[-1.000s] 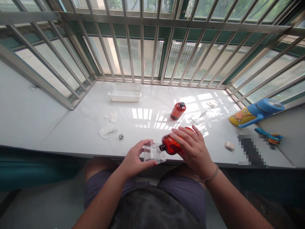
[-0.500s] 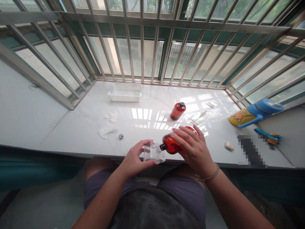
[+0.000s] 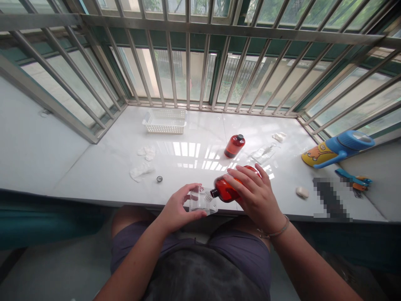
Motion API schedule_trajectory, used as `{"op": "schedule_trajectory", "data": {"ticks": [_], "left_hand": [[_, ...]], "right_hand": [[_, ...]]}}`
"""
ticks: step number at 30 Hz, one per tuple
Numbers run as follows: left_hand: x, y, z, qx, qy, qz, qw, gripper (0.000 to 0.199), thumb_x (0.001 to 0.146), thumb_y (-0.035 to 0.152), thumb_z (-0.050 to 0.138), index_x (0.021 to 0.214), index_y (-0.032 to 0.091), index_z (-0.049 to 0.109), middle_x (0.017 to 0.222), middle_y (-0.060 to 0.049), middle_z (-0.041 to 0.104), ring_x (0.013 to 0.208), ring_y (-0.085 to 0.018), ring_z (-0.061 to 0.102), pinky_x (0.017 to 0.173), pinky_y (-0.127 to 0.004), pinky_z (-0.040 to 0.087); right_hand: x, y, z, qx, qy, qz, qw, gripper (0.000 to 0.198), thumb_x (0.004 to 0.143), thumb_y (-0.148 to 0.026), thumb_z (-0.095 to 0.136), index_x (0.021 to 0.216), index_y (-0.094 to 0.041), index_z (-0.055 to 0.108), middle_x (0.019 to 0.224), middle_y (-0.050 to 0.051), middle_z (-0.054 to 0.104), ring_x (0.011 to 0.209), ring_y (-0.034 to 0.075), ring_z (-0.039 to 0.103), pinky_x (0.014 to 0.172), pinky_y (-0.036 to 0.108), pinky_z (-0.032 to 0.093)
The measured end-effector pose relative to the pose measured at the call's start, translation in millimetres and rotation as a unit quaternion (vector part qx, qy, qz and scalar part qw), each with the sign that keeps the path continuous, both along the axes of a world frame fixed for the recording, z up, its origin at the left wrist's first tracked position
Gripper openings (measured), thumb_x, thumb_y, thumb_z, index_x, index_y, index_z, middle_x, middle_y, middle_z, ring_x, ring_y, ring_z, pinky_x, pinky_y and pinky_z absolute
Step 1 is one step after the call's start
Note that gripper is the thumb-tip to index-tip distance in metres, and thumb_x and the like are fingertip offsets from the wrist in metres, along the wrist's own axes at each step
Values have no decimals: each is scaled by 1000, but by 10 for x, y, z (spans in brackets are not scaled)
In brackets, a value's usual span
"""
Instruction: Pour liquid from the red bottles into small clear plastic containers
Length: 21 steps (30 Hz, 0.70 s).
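My left hand (image 3: 181,209) is closed round a clear plastic bottle (image 3: 203,205) with a threaded neck, held tilted above the front edge of the white ledge. In my right hand (image 3: 255,196) is a red bottle (image 3: 224,189), tipped so that its dark, uncapped mouth meets the clear bottle's neck. Whether liquid is flowing between them I cannot tell. A small round dark cap (image 3: 159,179) lies on the ledge to the left. Beyond my right hand stands a second red bottle (image 3: 234,147) with a black cap on.
Crumpled tissues (image 3: 142,170) lie at left, with a white basket (image 3: 165,122) behind. Rightward are a clear pump bottle (image 3: 262,154) lying flat, another tissue (image 3: 279,136), a blue and yellow flask (image 3: 336,149), a small whitish object (image 3: 302,192) and a blurred-out dark patch. Metal bars (image 3: 205,67) close off the back.
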<state>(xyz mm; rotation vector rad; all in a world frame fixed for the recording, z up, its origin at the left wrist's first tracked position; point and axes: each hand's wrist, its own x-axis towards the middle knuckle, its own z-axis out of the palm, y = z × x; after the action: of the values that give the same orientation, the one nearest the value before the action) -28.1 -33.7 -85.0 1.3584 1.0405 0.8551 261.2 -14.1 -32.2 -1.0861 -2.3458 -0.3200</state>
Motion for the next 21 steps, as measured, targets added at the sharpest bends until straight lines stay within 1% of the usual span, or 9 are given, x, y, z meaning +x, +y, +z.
{"op": "schedule_trajectory", "data": {"ticks": [9,14,21], "left_hand": [[0,7,-3,3,2,-2,1000,78,76,40,97,144,24,63,141,-14,70,126,-34,70,111,-49,58],[-3,15,-2,6,9,-4,1000,78,76,39,97,144,24,62,142,-14,70,127,-34,70,112,-49,57],[-19,20,-62,5,10,-4,1000,79,76,39,97,145,25,62,143,-14,69,126,-33,70,112,-49,57]], "right_hand": [[0,10,15,-1,-6,-4,1000,51,105,-15,65,151,-33,56,145,4,72,140,30,62,131,61,29],[-6,12,24,5,-7,-7,1000,48,105,-15,65,149,-33,58,145,3,73,140,29,62,131,59,29],[-4,19,33,7,-12,-3,1000,47,105,-15,66,148,-31,58,145,4,73,139,30,63,130,61,30]]}}
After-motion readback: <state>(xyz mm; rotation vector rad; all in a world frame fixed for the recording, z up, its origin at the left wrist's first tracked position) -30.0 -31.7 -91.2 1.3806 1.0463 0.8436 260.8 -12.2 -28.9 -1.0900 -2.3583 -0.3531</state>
